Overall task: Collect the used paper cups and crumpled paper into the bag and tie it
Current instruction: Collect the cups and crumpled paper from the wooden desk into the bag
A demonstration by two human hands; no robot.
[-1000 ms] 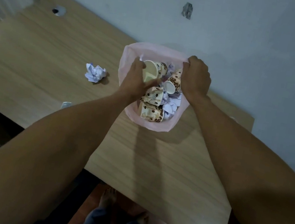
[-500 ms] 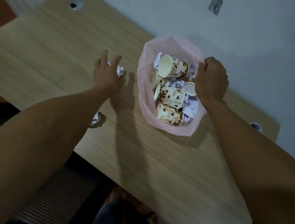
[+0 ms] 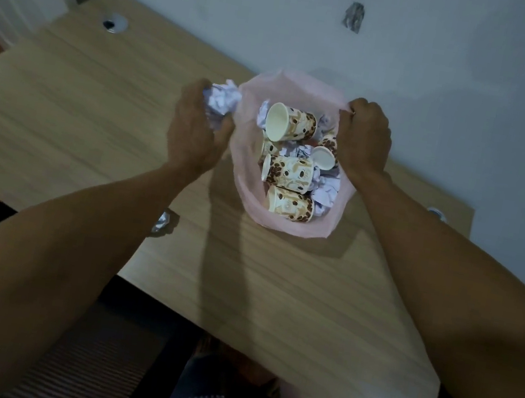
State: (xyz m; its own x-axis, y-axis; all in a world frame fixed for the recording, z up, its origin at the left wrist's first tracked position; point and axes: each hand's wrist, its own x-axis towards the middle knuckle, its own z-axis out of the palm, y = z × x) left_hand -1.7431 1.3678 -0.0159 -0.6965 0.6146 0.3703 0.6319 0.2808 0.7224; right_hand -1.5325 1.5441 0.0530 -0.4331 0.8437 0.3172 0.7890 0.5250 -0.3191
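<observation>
The left hand (image 3: 192,131) grips a crumpled paper ball (image 3: 220,101), fingers curled round it from the left and the thumb below, and holds it just beside the left rim of the pink bag (image 3: 311,87), above the wooden surface (image 3: 93,122). The ball looks to be touching or almost touching the bag's edge; which of the two cannot be told. The right hand (image 3: 365,136) is clenched on the bag's right rim, pinching the thin plastic at the far right corner of the opening and holding the mouth wide.

The bag sits on the surface toward its far edge, close to the grey wall (image 3: 451,56). Inside it lie several paper cups printed with brown coffee beans. One cup (image 3: 287,123) lies on its side at the far end with its open mouth turned to the left. A second cup (image 3: 288,172) lies on its side in the middle, and a third cup (image 3: 289,205) lies on its side at the near end of the bag. A fourth cup (image 3: 325,155) is tipped near the right hand, its pale end showing. White crumpled paper (image 3: 324,192) fills the gaps between and to the right of the cups.

Another small crumpled paper piece (image 3: 162,220) lies on the surface near the left forearm, well apart from the bag and to its near left. A round cable hole (image 3: 114,24) is set into the far left corner of the surface, and a second one (image 3: 437,213) shows at the right, beyond the right forearm.
</observation>
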